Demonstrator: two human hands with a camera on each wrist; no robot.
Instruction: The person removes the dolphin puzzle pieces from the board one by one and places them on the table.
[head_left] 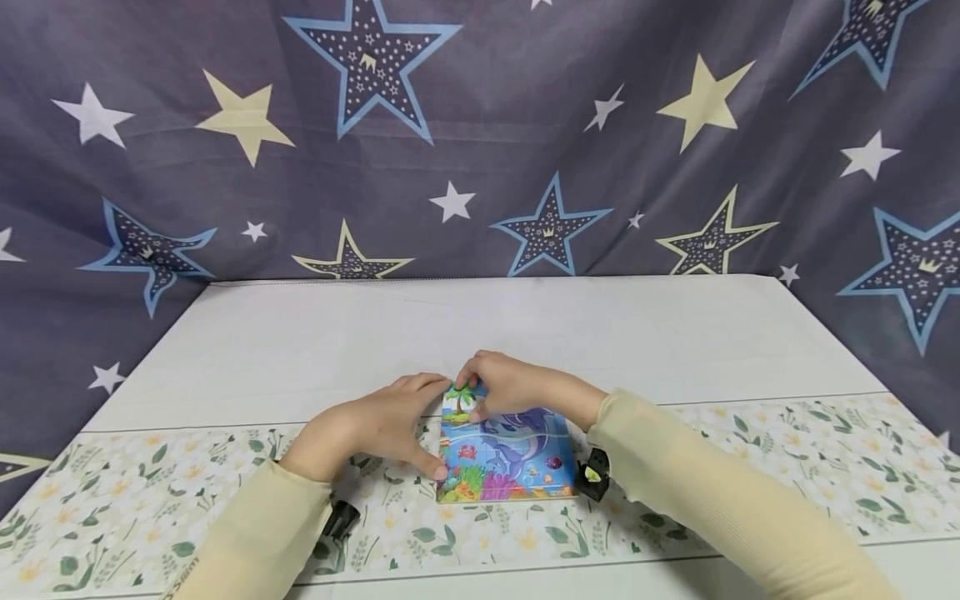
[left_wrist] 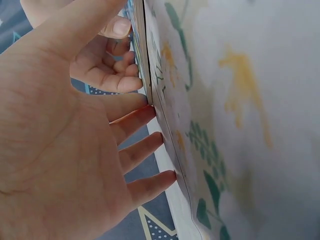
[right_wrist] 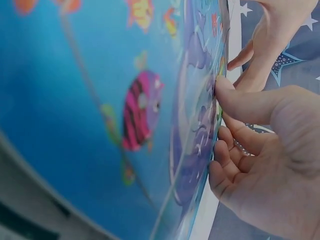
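A jigsaw puzzle (head_left: 510, 446) with an undersea picture lies flat on the table; a purple dolphin, a red crab and corals show on it. My right hand (head_left: 513, 385) reaches over its far left corner, thumb and curled fingers pinching a palm-tree puzzle piece (head_left: 459, 403) there. In the right wrist view, the thumb (right_wrist: 240, 102) touches the puzzle's surface, and a striped pink fish (right_wrist: 142, 110) is close to the camera. Along the puzzle's left edge rests my left hand (head_left: 386, 421), thumb and fingers stretched out. Its fingertips (left_wrist: 165, 180) touch the table at the board's edge.
A floral cloth strip (head_left: 225, 500) runs across the white table (head_left: 337, 333) under the puzzle. Behind and at the sides hangs a dark star-patterned curtain (head_left: 480, 108). Black wrist cameras, left (head_left: 341, 521) and right (head_left: 592, 475), sit close to the tabletop.
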